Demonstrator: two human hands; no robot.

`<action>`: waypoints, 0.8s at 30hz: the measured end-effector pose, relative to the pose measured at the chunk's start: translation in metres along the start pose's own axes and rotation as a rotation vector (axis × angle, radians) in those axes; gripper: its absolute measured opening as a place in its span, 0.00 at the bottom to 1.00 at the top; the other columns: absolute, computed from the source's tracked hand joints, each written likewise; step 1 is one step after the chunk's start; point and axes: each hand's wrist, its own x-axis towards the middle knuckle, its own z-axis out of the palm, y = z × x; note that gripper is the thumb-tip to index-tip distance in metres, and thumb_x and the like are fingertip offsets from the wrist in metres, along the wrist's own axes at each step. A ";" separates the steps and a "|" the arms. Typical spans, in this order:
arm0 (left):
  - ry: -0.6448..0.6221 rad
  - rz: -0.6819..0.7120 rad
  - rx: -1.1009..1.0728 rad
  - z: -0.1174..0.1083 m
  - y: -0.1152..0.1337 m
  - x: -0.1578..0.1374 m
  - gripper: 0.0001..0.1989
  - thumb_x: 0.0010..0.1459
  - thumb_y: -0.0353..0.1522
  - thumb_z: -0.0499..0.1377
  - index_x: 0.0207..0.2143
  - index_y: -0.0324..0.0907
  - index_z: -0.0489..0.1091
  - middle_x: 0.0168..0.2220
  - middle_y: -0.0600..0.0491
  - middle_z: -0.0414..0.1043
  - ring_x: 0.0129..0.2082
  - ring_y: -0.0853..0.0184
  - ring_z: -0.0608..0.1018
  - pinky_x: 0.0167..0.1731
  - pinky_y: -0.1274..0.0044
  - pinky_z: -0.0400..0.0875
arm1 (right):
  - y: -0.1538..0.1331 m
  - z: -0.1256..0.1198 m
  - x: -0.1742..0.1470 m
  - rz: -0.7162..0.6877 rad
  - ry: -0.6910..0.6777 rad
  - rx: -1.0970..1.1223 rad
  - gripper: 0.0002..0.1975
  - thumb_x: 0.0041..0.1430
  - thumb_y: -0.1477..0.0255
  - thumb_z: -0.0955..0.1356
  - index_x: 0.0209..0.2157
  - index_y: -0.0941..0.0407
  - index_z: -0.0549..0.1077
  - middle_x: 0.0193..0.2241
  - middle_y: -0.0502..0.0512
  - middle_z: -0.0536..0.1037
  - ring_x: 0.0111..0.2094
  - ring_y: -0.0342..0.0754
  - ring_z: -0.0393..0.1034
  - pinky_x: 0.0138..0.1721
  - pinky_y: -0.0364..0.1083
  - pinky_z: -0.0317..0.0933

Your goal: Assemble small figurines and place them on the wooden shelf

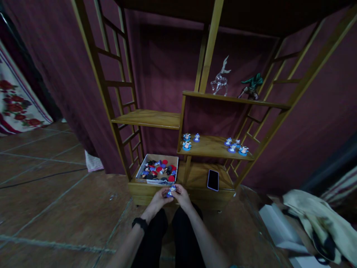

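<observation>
Grasping a small figurine (172, 189) together, the left hand (159, 199) and right hand (182, 195) likely have something light, stiff and slick, best held by its base (169, 194).

Your left forearm (130, 238) and right forearm (203, 232) reach forward and slant inward. Your left hand (158, 200) and right hand (183, 195) sit close together ahead of your knees (180, 227), the fingers (168, 200) of both bent inward in a pinching hold.
</observation>
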 end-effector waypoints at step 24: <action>0.049 0.021 0.014 0.010 -0.003 0.010 0.17 0.33 0.28 0.68 0.27 0.39 0.64 0.28 0.55 0.71 0.31 0.69 0.73 0.38 0.73 0.64 | 0.000 -0.018 0.008 0.119 -0.052 0.027 0.21 0.43 0.65 0.70 0.43 0.53 0.71 0.40 0.54 0.76 0.43 0.52 0.69 0.50 0.54 0.57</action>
